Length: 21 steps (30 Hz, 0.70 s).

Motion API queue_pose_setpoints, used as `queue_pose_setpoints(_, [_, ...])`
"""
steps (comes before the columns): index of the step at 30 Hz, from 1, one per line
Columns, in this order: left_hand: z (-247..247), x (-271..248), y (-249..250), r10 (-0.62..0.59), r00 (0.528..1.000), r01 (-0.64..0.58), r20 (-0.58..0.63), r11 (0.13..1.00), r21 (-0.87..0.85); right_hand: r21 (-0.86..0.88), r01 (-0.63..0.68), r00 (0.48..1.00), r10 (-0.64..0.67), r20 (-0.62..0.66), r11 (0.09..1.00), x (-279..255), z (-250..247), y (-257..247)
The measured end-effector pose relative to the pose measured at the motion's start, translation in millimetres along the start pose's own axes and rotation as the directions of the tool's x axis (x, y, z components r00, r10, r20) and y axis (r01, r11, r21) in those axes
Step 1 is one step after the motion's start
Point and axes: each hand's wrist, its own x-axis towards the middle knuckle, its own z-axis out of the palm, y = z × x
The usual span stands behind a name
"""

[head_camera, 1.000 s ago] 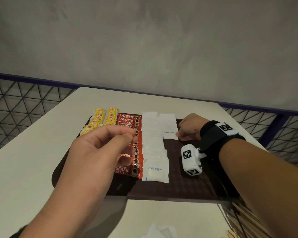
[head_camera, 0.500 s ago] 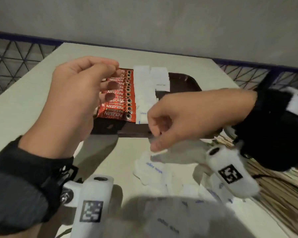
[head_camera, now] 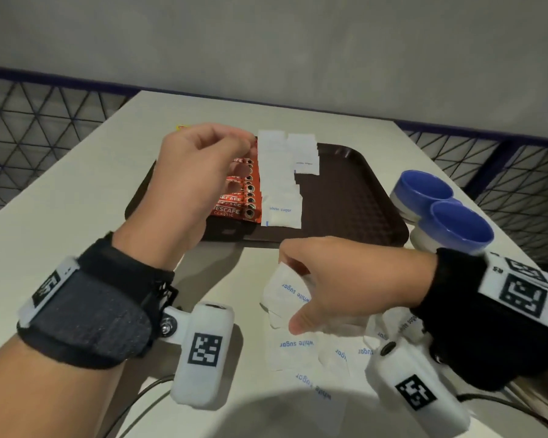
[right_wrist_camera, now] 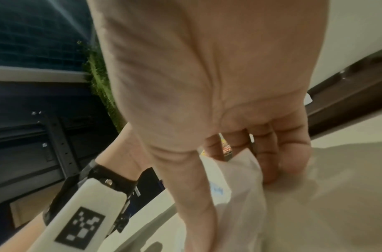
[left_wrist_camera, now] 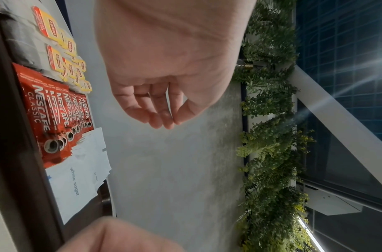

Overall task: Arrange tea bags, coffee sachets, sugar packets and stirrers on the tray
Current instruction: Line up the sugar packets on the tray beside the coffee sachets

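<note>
right hand [head_camera: 339, 279] pinches a sugar packet [head_camera: 287, 292] just above the loose pile on the counter [head_camera: 60, 216], near the tray [head_camera: 355, 197]. left hand [head_camera: 196, 172] hovers over the coffee sachets, fingers loosely curled, empty. packet's prob light, floppy, crinkly; grip by an edge.

White sugar packet [head_camera: 287, 292] tilted, above loose packets [head_camera: 314, 352]

A white table [head_camera: 60, 197] stands against a grey concrete wall [head_camera: 266, 42], black wire-mesh railing [head_camera: 38, 121] on both sides.
</note>
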Motion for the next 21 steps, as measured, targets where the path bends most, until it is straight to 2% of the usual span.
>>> queue_pose_setpoints(2, [0,-1,-1,-0.005,1.0,0.005,0.017,1.0,0.003,0.143,-0.015,1.0,0.012,0.021,0.99,-2,-1,3])
queue_pose_setpoints(5, [1,-1,0,-0.018,0.999,0.017,0.045,1.0,0.005,0.286,-0.019,0.999,0.028,-0.027,0.958,-8,-7,10])
queue_pose_setpoints(7, [1,-2,2,-0.036,0.996,0.035,0.08,0.999,0.012,0.416,-0.024,0.998,0.044,-0.038,0.909,-12,-13,18])
queue_pose_setpoints(10, [3,-7,4,-0.102,0.98,0.095,0.171,0.994,0.053,0.677,0.016,0.995,0.053,-0.082,0.736,-14,-23,29])
queue_pose_setpoints(13, [9,-13,4,-0.157,0.946,0.137,0.282,0.987,0.087,0.904,0.139,0.983,0.055,-0.176,0.405,-10,-30,31])
queue_pose_setpoints(15, [14,-19,5,-0.166,0.919,0.151,0.359,0.986,0.069,0.939,0.24,0.961,0.073,-0.265,0.247,-4,-31,30])
queue_pose_setpoints(17, [18,-24,4,-0.138,0.908,0.118,0.396,0.99,0.074,0.931,0.315,0.94,0.078,-0.333,0.183,3,-29,28])
queue_pose_setpoints(21, [17,-22,-2,-0.111,0.924,0.089,0.367,0.993,0.077,0.926,0.362,0.924,0.092,-0.372,0.107,13,-18,30])
